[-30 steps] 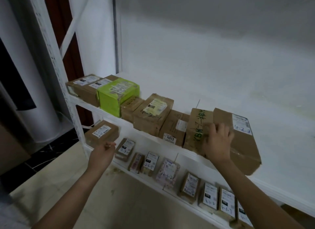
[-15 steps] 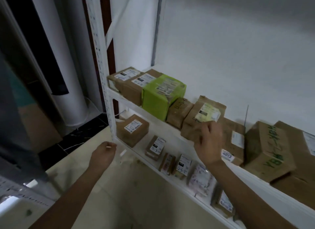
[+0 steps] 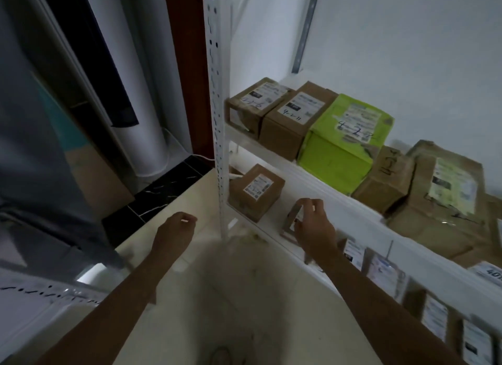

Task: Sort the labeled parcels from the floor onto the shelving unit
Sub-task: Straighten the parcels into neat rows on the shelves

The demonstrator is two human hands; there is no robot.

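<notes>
Placement step, by my reading: right hand (image 3: 315, 228) is at the lower shelf (image 3: 274, 220) of the rack (image 3: 217, 120), with fingers and thumb curled round a small parcel (image 3: 290, 222) that stands there. The parcel sits just right of a brown box (image 3: 254, 192) and is apart from it. A row of flat labelled packets runs off to the right.

Left hand (image 3: 175, 230) hangs over the floor (image 3: 244, 296), well clear of the rack, with fingers loosely curled. A pale fleck shows at the fingertips, too small to tell whether it is something held.

Upper shelf (image 3: 312, 179) carries a packed row of boxes, among them a green box (image 3: 342, 144).

Orientation: the parcel stands on edge, its long axis roughly upright. The labelled face points out toward the person. The hand covers most of it, so I can't judge any lean or whether its base sits flat.

Next move, as I judge it: settle the base flat, keep the label outward like its neighbours, then loosen the grip without tipping it. After that, back to the floor for another; none shows from here.
</notes>
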